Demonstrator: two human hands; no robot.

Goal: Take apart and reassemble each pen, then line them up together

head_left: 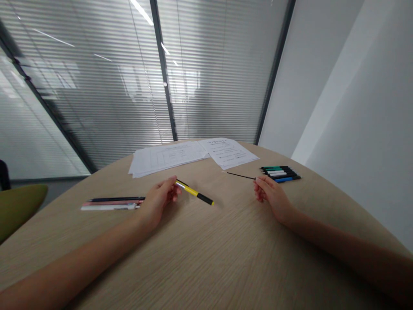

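Observation:
My left hand (158, 199) is closed, pinching one end of a yellow-and-black pen (194, 192) between thumb and fingers. The pen slants down to the right, its black section and yellow end pointing away from the hand. Across from it, my right hand (273, 196) pinches a thin black pen refill (240, 175) by its right end. The refill points left towards the pen, with a gap between them. Beside my left wrist lie several pens (112, 203), partly hidden by the hand. Just beyond my right hand is a row of green, white, black and blue pens (280, 172).
Printed sheets of paper (171, 158) are spread at the far side of the round wooden table (219, 254). A green chair (21, 206) stands at the left. Behind the table are a glass partition with blinds (213, 86) and a white wall (364, 142) on the right.

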